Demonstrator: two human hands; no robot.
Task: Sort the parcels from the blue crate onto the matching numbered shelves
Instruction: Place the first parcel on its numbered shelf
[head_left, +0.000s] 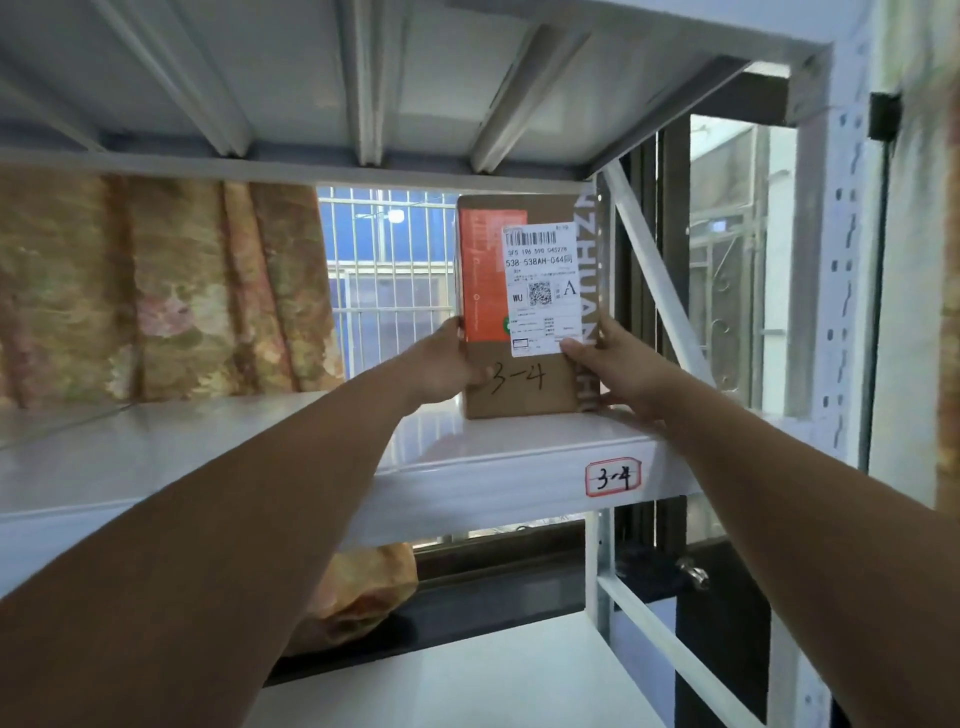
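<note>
A brown cardboard parcel (524, 387) stands upright on the white shelf (493, 441), close to its right end. "3-4" is handwritten on its front below a white shipping label (541, 288). The shelf's front edge carries a tag (613, 478) that also reads "3-4". My left hand (449, 364) grips the parcel's left edge with the thumb on the front. My right hand (605, 371) grips its right edge, thumb on the label's lower corner. The blue crate is out of view.
The shelf above (322, 88) hangs low over the parcel's top. A white upright post (831, 270) and a diagonal brace (654, 270) close off the right side. A patterned curtain (156, 291) and a barred window (389, 275) lie behind. A lower shelf (467, 691) sits below.
</note>
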